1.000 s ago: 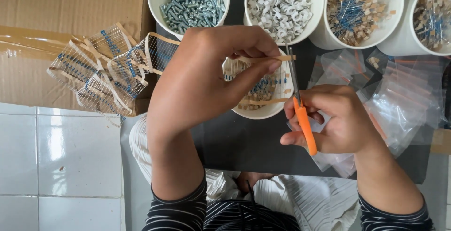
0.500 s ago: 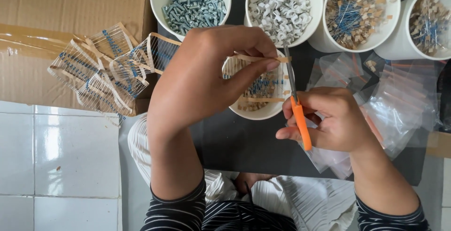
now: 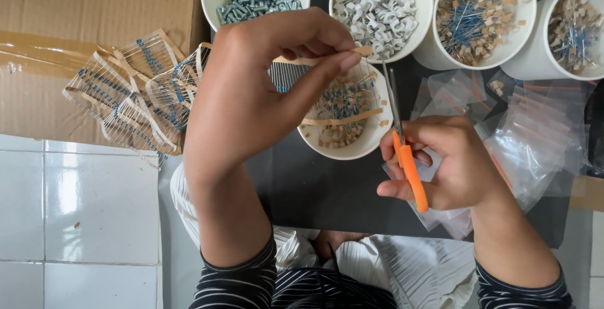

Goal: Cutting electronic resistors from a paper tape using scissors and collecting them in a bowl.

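Clear plastic bags (image 3: 535, 133) lie at right beside a taped cardboard box (image 3: 94, 26) at upper left bearing loose component strips (image 3: 135, 98); white bowls (image 3: 371, 145) hold sorted parts. Left hand (image 3: 251, 95), fingers pinched shut, holds a taped resistor strip (image 3: 333, 95) over the nearest bowl. Right hand (image 3: 447, 161) grips orange-handled scissors (image 3: 402, 139), blades raised just beside the strip.

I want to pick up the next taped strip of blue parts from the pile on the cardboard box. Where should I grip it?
Judging by shape, pinch a paper tape edge of the pile of strips, coming from above on the right side nearest the left hand. The thin wires between the tapes look easy to bend; the tape is flat.
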